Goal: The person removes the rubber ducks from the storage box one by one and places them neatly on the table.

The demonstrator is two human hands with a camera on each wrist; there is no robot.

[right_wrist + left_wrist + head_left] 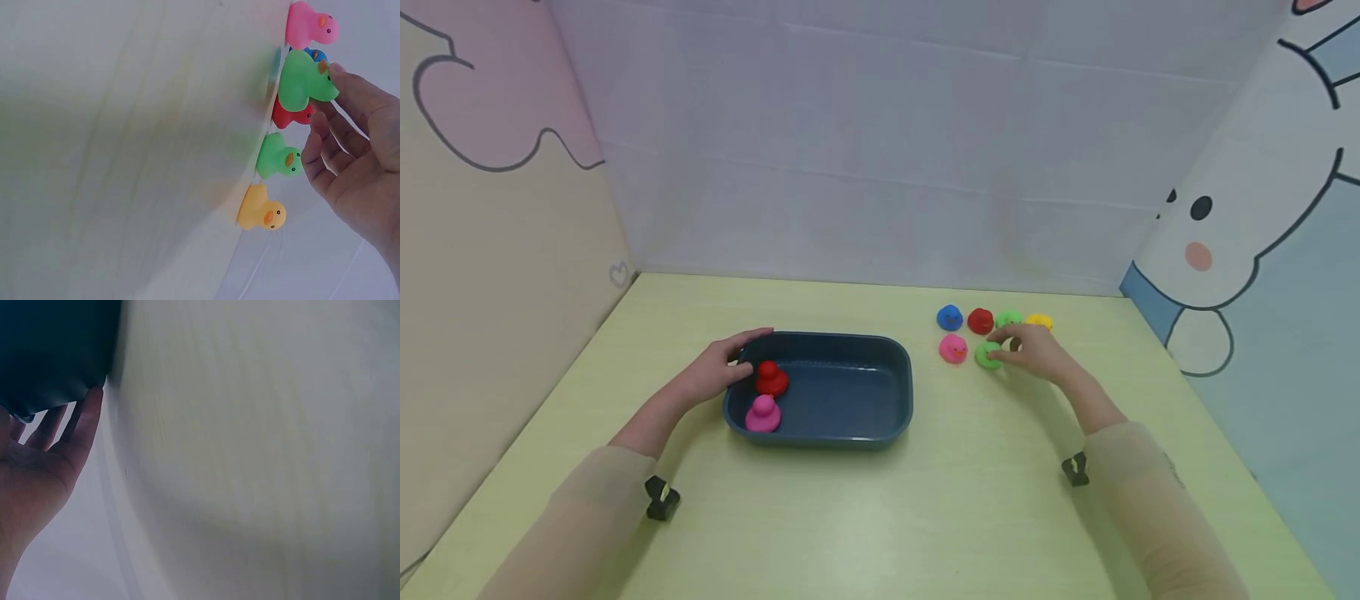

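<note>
My left hand (718, 372) grips the left end of a dark blue rectangular tub (842, 442), thumb over the rim and fingers along the outside. The left wrist view shows the fingers (87, 422) against the tub's wall. Inside the tub's left end sit a red rubber duck (771, 380) and a pink rubber duck (763, 415). To the right, my right hand (1033, 350) pinches a green rubber duck (987, 356) by its head. In the right wrist view that green duck (299, 80) stands at the fingertips.
Around the right hand are a pink duck (953, 348), a blue duck (950, 317), a red duck (981, 321), another green duck (1009, 317) and a yellow duck (1040, 321). A pale wall (880, 167) rises behind the light table (850, 533), with printed cloth panels either side.
</note>
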